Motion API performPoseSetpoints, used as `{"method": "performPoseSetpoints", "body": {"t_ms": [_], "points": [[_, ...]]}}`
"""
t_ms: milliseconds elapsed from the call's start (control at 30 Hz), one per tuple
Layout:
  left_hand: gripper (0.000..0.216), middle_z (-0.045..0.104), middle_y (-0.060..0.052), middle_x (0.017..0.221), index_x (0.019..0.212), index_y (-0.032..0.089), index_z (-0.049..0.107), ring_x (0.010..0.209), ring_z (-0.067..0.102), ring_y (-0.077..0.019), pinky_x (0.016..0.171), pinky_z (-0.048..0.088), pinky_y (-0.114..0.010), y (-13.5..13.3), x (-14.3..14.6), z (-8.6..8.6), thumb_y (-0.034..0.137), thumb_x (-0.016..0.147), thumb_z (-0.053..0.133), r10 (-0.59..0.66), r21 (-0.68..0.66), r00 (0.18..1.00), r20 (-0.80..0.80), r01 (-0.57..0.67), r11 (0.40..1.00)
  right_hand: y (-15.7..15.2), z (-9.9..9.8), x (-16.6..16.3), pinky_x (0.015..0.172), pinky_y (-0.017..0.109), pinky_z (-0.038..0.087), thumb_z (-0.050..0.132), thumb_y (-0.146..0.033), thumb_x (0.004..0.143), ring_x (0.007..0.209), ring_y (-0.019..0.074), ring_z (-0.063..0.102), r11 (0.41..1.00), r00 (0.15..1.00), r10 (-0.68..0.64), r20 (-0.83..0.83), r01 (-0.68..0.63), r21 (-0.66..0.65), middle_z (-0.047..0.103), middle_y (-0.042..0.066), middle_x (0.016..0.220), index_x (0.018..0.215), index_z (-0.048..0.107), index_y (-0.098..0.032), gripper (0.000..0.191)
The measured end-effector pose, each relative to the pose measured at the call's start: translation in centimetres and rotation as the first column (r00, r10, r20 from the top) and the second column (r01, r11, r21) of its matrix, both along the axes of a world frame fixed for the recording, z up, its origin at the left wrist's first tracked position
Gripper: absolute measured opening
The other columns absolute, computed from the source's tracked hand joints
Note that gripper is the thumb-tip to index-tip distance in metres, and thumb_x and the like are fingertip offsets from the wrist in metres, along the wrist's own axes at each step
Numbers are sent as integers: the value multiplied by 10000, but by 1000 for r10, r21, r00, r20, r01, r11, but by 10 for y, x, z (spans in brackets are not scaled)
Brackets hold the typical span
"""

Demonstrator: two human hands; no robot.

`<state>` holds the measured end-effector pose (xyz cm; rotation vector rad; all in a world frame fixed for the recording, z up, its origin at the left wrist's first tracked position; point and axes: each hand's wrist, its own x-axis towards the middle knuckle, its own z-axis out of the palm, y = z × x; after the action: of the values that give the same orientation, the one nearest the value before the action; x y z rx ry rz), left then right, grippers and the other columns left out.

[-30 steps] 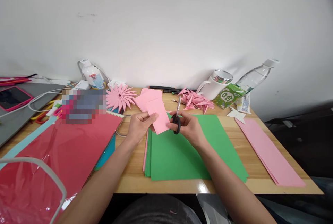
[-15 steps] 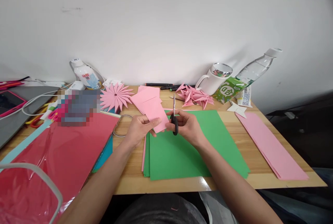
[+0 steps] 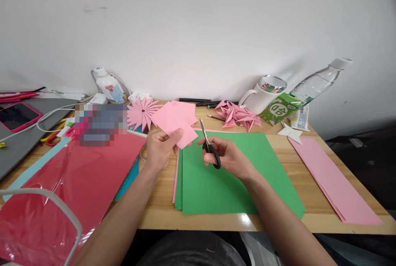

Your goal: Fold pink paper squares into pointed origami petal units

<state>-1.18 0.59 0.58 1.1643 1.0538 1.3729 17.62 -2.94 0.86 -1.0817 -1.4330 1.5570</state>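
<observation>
My left hand pinches a small pink paper rectangle and holds it just above the wooden table. My right hand grips black-handled scissors, blades pointing up and left, close to the pink paper's right edge but apart from it. Both hands hover over a stack of green paper sheets. More pink paper pieces lie just behind the held piece.
A pink paper flower and folded pink stars lie at the back. A white mug, green carton and water bottle stand back right. Pink strips lie right, a red sheet left.
The scissors have come off the pink paper and moved down and right, blades now tilted left. My left hand has drawn the pink piece to the left.
</observation>
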Motion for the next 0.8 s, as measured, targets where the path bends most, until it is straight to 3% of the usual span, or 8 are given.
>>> {"method": "performPoseSetpoints", "body": {"t_ms": [200, 433, 800], "points": [[267, 514, 23, 370, 507, 138, 612, 321, 457, -90, 312, 302, -197, 0, -3, -2, 340, 636, 730, 15, 3, 999, -41, -15, 1000, -2, -3, 2, 602, 240, 403, 744, -478, 614, 719, 129, 492, 984, 984, 174, -32, -173, 51, 520, 23, 836, 1076, 543, -196, 577], [294, 540, 19, 408, 505, 136, 599, 302, 415, -60, 307, 285, -191, -1, -4, -3, 341, 695, 692, -27, 34, 994, -104, 31, 999, -3, -3, 0, 585, 232, 364, 703, -451, 680, 661, 106, 456, 985, 984, 173, -48, -171, 38, 507, 7, 787, 1037, 554, -178, 473], [316, 605, -24, 472, 542, 122, 618, 311, 429, -66, 284, 272, -185, -2, -4, -3, 395, 684, 689, -120, -28, 988, -100, 118, 993, -1, -4, 0, 587, 240, 357, 663, -480, 713, 649, 109, 430, 986, 986, 162, -40, -160, 55, 518, 20, 772, 1005, 555, -166, 442]]}}
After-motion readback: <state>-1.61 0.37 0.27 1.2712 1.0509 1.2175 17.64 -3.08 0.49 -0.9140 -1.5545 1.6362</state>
